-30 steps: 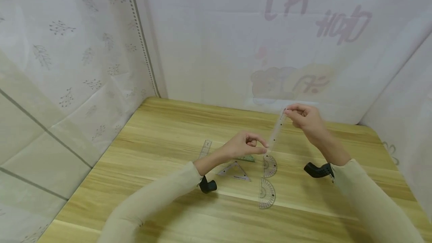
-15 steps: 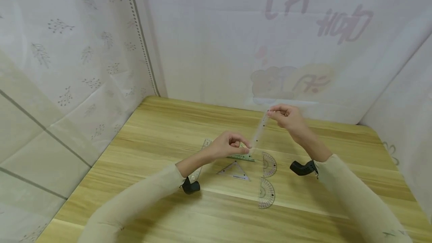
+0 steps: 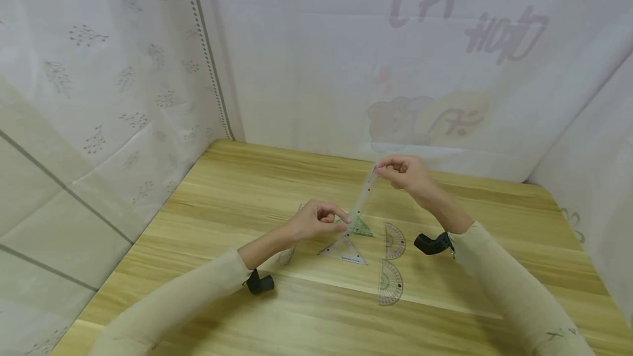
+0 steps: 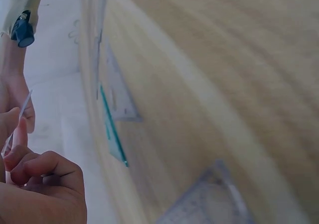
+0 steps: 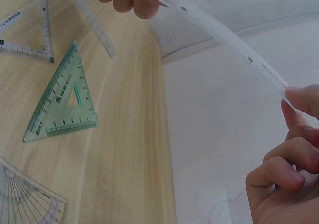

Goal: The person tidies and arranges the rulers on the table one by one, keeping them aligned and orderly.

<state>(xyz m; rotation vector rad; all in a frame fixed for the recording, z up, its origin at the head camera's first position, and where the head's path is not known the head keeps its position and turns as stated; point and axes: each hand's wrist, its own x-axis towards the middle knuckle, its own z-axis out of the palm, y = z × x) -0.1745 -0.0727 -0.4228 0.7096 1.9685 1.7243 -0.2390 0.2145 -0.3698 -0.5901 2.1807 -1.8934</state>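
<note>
A clear ruler (image 3: 365,191) is held at both ends above the table. My left hand (image 3: 314,221) pinches its near lower end between thumb and index finger. At the far upper end, my right hand (image 3: 406,174) has the same kind of pinch. In the right wrist view the ruler (image 5: 234,47) looks slightly bowed. Below the left fingertips lies a green set square (image 3: 363,229), partly covered by that hand in the head view. A clear set square (image 3: 352,259) lies nearer me. Another clear ruler (image 3: 286,257) is mostly hidden behind my left forearm.
Two clear protractors (image 3: 394,242) (image 3: 390,284) lie one in front of the other, right of the set squares. The wooden table (image 3: 470,301) meets hanging printed cloth (image 3: 306,70) at the back and sides. A black device (image 3: 259,283) sits at each wrist.
Both hands have moved left together with the ruler between them, from over the rear protractor to over the green set square. The things on the table have stayed put.
</note>
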